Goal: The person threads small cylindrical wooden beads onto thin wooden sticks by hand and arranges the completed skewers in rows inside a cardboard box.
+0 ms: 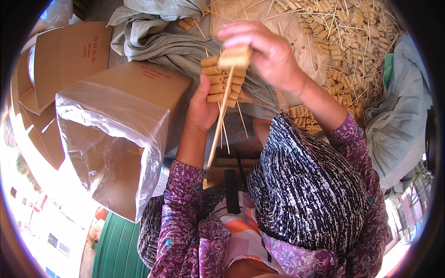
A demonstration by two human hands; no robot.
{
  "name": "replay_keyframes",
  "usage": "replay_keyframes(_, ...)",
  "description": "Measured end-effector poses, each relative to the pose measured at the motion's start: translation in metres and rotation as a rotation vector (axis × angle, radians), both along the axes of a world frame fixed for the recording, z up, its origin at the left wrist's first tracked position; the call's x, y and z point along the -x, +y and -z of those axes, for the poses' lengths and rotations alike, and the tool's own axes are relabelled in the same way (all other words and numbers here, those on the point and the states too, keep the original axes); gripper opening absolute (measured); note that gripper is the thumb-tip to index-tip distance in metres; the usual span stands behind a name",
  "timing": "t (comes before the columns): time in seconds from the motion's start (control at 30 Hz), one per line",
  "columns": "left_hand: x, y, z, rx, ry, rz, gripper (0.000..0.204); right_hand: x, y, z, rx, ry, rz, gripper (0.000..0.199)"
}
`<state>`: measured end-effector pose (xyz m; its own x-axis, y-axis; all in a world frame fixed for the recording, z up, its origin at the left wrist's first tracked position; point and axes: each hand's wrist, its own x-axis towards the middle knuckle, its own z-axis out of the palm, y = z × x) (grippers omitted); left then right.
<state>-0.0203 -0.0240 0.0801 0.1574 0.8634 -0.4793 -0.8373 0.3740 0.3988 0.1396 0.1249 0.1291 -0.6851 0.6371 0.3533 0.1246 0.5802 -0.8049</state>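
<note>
Your left hand (pixel 201 109) grips a bundle of skewers (pixel 221 83) already loaded with rolls; your right hand (pixel 266 48) pinches another roll (pixel 235 56) onto a stick. A large pile (pixel 345 41) remains beyond.

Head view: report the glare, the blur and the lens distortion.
Head view: hard sunlight blows out the lower left corner and glares off the plastic liner in the cardboard box; the right hand is motion-blurred; fisheye bends the edges inside a black rim.
</note>
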Motion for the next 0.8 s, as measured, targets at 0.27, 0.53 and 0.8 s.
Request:
replay_keyframes(0.27,-0.005,0.008,-0.014,0.039,-0.068,-0.012,0.077,0.012,-0.039,0.009,-0.438,-0.178,-0.165,0.026)
replay_keyframes(0.53,-0.001,0.006,-0.008,-0.059,-0.23,-0.06,0.064,-0.003,-0.036,0.006,0.162,0.055,0.147,0.04)
replay_keyframes(0.8,-0.008,0.004,-0.013,-0.091,-0.046,-0.114,0.073,-0.004,-0.085,0.025,0.918,0.039,0.227,0.06)
